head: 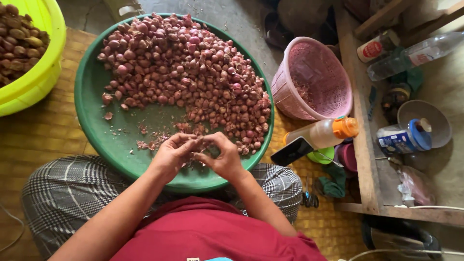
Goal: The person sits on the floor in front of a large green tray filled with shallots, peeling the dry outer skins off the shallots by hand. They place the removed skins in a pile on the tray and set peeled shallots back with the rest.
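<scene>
Hands met over the near rim of the green tray (92, 121): the left hand (171, 154) and the right hand (223, 157) had their fingertips pinched together on a small shallot (199, 146), held just above the tray's bare front part, fingers curled narrow around it. Whether each hand gripped the bulb or only its skin could not be told. Loose peels (147, 142) lay on the green just left of the left hand.

Beside the right forearm, on the woven mat (43, 135), a dark phone (291, 152) leaned against a pale plastic bottle with an orange cap (323, 133), lying on its side. Small scissors (309, 197) lay near the knee.

Farther out, the tray's middle and far half carried a heap of reddish-purple shallots (188, 67), thickest toward the far right. A pink plastic basket (314, 79), tipped toward the tray and just beside its right rim, held a few scraps of skin. At the far left a yellow-green basin (41, 72) held brownish bulbs.

To the right, on a low wooden surface (360, 121), lay a squat blue-lidded jar with a blue and white label (403, 137), touching a grey bowl (435, 121). Beyond them lay a small can with a red and white label (374, 48) and a clear bottle on its side (415, 55).
</scene>
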The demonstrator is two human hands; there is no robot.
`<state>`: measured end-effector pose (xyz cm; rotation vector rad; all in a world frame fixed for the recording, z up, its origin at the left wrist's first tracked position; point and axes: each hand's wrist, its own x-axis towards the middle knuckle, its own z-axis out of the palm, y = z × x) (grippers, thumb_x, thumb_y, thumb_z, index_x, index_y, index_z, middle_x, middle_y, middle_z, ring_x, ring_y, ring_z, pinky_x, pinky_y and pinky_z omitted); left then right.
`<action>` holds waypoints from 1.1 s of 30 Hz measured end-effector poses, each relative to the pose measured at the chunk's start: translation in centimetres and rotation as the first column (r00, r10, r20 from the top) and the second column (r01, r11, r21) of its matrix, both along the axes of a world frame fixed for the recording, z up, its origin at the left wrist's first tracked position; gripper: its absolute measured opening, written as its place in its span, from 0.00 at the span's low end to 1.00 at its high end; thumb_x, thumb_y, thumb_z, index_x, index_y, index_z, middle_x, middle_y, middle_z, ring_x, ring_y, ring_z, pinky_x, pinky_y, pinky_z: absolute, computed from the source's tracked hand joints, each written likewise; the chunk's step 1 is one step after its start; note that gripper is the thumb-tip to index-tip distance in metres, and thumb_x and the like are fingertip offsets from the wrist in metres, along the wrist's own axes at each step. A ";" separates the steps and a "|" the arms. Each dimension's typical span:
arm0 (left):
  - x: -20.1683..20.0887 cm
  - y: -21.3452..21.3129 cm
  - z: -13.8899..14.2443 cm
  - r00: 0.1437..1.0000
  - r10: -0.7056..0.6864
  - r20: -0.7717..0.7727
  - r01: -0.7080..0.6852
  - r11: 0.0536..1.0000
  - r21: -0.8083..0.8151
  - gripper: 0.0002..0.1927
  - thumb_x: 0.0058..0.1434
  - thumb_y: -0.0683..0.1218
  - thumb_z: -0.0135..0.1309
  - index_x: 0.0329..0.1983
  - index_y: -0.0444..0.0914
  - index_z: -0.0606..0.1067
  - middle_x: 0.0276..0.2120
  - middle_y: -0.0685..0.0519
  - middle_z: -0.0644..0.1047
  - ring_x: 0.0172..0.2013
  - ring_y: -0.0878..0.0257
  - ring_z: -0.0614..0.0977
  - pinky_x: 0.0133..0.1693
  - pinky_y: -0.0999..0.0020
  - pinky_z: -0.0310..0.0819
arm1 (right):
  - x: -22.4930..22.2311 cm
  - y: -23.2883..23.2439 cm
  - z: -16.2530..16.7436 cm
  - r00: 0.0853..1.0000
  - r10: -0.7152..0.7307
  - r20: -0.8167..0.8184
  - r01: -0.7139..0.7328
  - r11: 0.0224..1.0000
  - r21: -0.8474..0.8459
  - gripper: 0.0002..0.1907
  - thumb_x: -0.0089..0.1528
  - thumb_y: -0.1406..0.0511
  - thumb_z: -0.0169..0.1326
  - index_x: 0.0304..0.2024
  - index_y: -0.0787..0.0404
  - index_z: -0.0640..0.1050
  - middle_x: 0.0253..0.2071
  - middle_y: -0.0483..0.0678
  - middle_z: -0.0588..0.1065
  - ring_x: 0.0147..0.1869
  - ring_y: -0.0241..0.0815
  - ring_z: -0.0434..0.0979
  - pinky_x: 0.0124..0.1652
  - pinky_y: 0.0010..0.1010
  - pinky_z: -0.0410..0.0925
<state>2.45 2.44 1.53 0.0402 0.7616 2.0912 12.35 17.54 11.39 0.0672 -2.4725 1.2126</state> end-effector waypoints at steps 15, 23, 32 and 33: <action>0.4 0.1 0.8 0.996 0.088 0.007 -0.088 0.996 -0.031 0.12 0.63 0.40 0.61 0.48 0.34 0.76 0.40 0.48 0.83 0.38 0.61 0.84 0.40 0.67 0.79 | 1.0 -1.4 0.6 0.950 -0.089 0.300 0.119 0.989 -0.084 0.16 0.70 0.65 0.50 0.60 0.59 0.71 0.35 0.48 0.80 0.38 0.37 0.82 0.38 0.28 0.73; 0.7 0.1 -0.1 0.982 0.088 -0.167 -0.106 0.989 -0.100 0.08 0.62 0.39 0.61 0.43 0.34 0.76 0.37 0.50 0.83 0.36 0.64 0.84 0.38 0.68 0.80 | 0.8 -2.2 -0.1 0.959 -0.150 0.242 0.161 0.987 -0.023 0.12 0.70 0.65 0.50 0.56 0.56 0.73 0.33 0.49 0.79 0.35 0.41 0.82 0.35 0.32 0.72; 1.5 0.2 -0.2 0.952 0.052 -0.300 -0.128 0.963 -0.239 0.08 0.63 0.38 0.61 0.44 0.33 0.77 0.35 0.50 0.82 0.34 0.66 0.81 0.35 0.71 0.71 | 0.9 -1.6 -1.9 0.957 -0.103 0.271 0.158 0.969 -0.190 0.09 0.71 0.65 0.49 0.52 0.60 0.72 0.35 0.49 0.79 0.36 0.39 0.79 0.36 0.30 0.72; 1.7 0.2 -0.1 0.947 0.053 -0.318 -0.118 0.975 -0.187 0.08 0.62 0.38 0.61 0.43 0.33 0.76 0.36 0.50 0.82 0.35 0.66 0.82 0.37 0.71 0.74 | 0.7 -1.5 -2.0 0.952 -0.124 0.279 0.175 0.970 -0.168 0.08 0.71 0.65 0.49 0.52 0.60 0.72 0.34 0.48 0.79 0.36 0.38 0.79 0.36 0.30 0.72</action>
